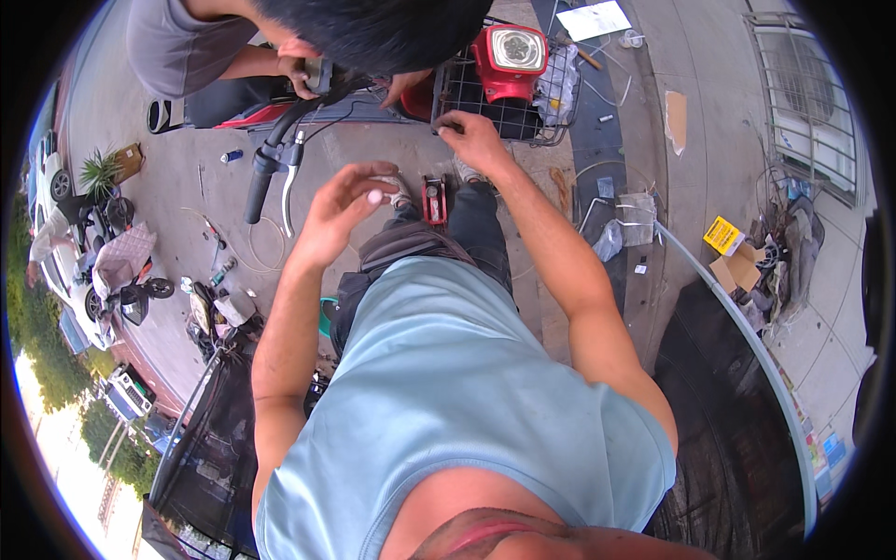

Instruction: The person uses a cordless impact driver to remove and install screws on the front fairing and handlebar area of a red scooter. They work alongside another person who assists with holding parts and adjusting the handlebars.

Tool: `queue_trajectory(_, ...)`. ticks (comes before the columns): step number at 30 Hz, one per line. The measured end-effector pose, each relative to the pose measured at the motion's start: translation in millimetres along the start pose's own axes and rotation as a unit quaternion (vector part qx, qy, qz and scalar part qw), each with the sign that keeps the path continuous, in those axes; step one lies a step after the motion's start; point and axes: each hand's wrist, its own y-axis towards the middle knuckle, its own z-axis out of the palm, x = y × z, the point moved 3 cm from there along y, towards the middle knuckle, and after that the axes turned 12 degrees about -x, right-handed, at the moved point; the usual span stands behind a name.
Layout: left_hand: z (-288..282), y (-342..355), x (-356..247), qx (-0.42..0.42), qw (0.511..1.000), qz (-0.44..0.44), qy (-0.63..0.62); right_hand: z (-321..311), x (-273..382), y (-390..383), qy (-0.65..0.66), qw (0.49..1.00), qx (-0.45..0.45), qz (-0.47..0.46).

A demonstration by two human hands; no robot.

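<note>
An outdoor workspace of dusty grey pavement [196, 159] curves round the frame, littered with scraps. Across the upper centre stands what looks like a bike with a red-housed headlight with a clear lens [516, 54] and a black wire basket [523, 126]; its handlebar with a black rubber grip [259, 191] and curved silver brake lever [290, 191] hangs to the upper left. The person's right hand [467, 140] reaches to the basket's lower left corner, fingers bent together; whether they pinch anything or touch the wire cannot be told. The left hand [353, 198] is beside the lever, thumb and fingers apart, with nothing visible between them.

Good work here would seem to call for slow fingertips near the wire edges, a steady front end, and agreement with the co-worker in a grey shirt [182, 51], whose hands are close by at the bar; a sudden turn of the bar could knock someone's knuckles.

Underfoot, a small red metal device [434, 200] lies between the shoes, a likely trip hazard. A torn brown cardboard piece [676, 123] lies at upper right, near a barred metal cage [807, 93]; a parked scooter with a quilted pale cover [124, 257] stands at far left.
</note>
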Motion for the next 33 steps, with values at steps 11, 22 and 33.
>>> queue_trajectory(11, -44, -5, 86, -0.087, 0.993, -0.051, 0.057, 93, 84, 57, -0.149, 0.961, -0.108, -0.207)
queue_trajectory(22, -73, -27, 101, -0.141, 0.99, -0.012, 0.029, 123, 66, 128, -0.306, 0.941, 0.013, -0.143)
queue_trajectory(33, -100, -81, 120, -0.238, 0.969, 0.063, -0.013, 148, 52, 132, -0.201, 0.976, 0.069, -0.049)
